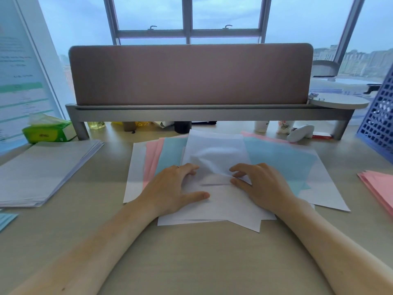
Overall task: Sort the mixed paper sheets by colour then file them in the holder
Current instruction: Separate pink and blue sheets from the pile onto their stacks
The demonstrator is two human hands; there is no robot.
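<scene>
Head view: the mixed pile [287, 162] of white, pink and blue sheets lies mid-tabletop [191, 262]. The left hand [176, 186] rests on it, thumb flat; the right hand [261, 184] pinches a bowed white sheet [214, 150]. A white stack [42, 171] sits at the left edge, a pink stack [378, 188] at the right. The blue lattice holder [378, 120] stands at the far right corner; its contents cannot be made out.

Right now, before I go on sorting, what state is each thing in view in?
mixed pile, fanned on desk, white, pink, blue unsorted
top white sheet, buckled up between the hands
left hand, pressing on the white sheets
right hand, pinching the sheet's raised fold
white stack, flat at left
pink stack, flat at right edge
holder, at right edge, contents unclear
tissue pack, open, tissue sticking up
</scene>
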